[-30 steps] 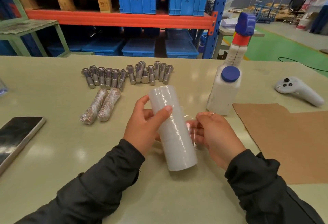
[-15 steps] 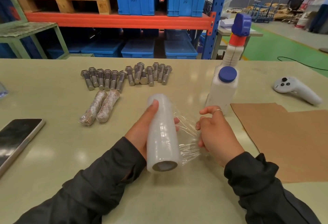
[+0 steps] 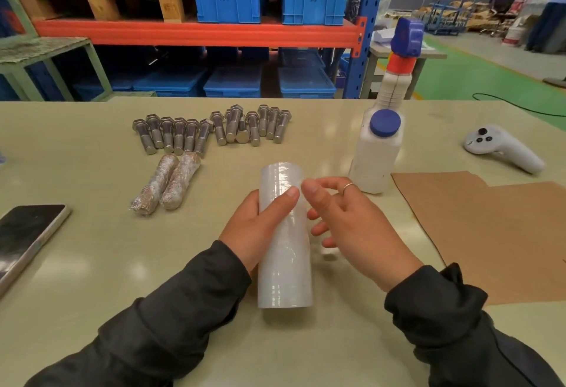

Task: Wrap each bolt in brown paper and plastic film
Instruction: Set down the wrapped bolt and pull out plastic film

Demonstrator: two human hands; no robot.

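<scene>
Through the head camera I see both my arms in dark charcoal sleeves — a soft, matte fabric that bunches into deep folds near the wrists. The left sleeve (image 3: 171,310) ends in a plain cuff just at the wrist; the right sleeve (image 3: 444,310) has a looser cuff that stands up in a crumpled ridge. My left hand (image 3: 254,227) is bare, no glove. My right hand (image 3: 358,227) is bare too — with a thin, pale metal ring (image 3: 348,186) on one finger.
</scene>
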